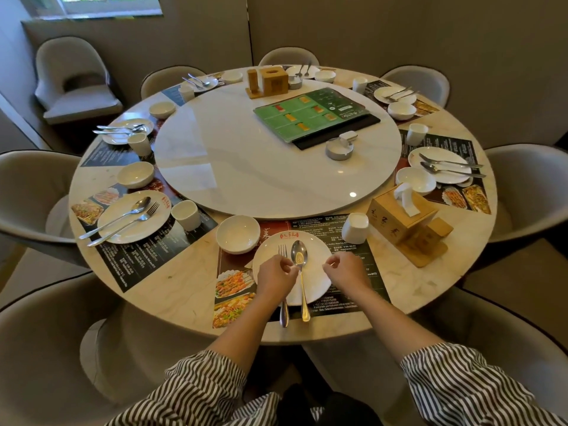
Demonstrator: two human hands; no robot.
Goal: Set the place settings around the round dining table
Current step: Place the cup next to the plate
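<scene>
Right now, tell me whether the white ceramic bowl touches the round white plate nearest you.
Cannot tell. The head view shows the white ceramic bowl meeting the round white plate edge-on, without a plain gap.

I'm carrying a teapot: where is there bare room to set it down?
The near half of the turntable is bare, short of the green menu and ashtray. The table's rim is crowded with plates, bowls and cups.
</scene>
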